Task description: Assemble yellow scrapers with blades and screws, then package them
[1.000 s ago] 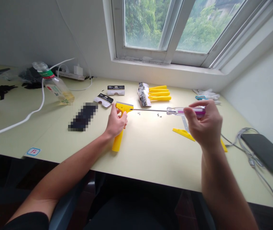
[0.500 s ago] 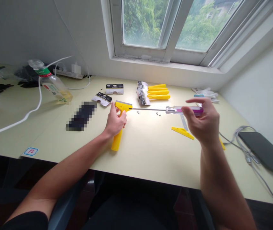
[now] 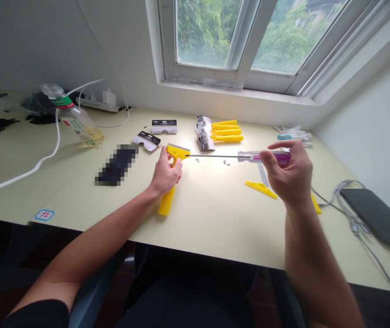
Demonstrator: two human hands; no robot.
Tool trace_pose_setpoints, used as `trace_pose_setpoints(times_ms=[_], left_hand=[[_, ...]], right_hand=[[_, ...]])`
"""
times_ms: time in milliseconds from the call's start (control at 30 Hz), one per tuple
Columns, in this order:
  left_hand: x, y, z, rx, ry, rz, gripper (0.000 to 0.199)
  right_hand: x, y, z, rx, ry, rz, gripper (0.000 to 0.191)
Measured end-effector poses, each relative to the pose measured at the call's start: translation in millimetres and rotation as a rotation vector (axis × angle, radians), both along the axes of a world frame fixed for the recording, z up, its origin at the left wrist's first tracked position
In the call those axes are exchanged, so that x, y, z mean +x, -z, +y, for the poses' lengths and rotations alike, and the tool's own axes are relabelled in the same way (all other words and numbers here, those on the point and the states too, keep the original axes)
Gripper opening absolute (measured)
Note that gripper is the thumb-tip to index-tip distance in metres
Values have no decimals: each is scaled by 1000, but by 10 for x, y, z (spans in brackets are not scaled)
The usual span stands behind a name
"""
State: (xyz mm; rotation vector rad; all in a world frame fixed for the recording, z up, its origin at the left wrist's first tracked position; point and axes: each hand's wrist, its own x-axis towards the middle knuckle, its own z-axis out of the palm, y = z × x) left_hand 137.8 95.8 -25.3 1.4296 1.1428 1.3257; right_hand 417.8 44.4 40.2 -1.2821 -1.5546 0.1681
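My left hand (image 3: 166,172) is closed around the neck of a yellow scraper (image 3: 167,200), whose wide head with a metal blade points away from me. In my right hand (image 3: 289,171) is a screwdriver (image 3: 249,157) with a clear and purple handle, held level. Its tip meets the right side of the scraper's head; the exact contact is too small to make out. Small screws (image 3: 226,162) lie on the table below the shaft. Near my right wrist lie a yellow scraper head piece (image 3: 261,189) and a metal blade (image 3: 263,175).
Several yellow scraper handles (image 3: 227,131) lie by a card package at the back. Black-and-white cards (image 3: 164,126) rest left of them. A tilted bottle (image 3: 78,123), white cable (image 3: 37,166) and pixelated dark object (image 3: 117,165) are left. Gloves (image 3: 297,135), cables and a black device (image 3: 377,216) are right.
The scraper's head and the screwdriver tip have shifted very slightly to the right. My grip on both looks the same.
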Motion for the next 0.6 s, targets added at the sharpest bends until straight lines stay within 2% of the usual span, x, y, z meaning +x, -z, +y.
trace_pose_setpoints(times_ms=[33,133,267,367,400,500,533,600], left_hand=[[-1,1,0,3,6,7,25],[1,2,-4,1,14,18,25],[3,10,-4,-7,23,26,28],[-3,20,1,3,26,27,28],[-5,22,3,5,27,27,27],[-8,18,4,2,27,24,29],[-6,14,3,-3,24,21,31],[-2,7,3,-18,19,12,34]], right_hand=[[8,1,1,3,1,7,32],[32,4,6,-43,-139,40,49],[56,11,17,-21,-23,23,35],[69,24,38,-71,-145,37,54],[73,30,45,-74,-148,37,55],[85,47,59,-45,-15,28,37],[88,50,61,-48,-17,23,37],[95,49,58,-82,-110,16,47]])
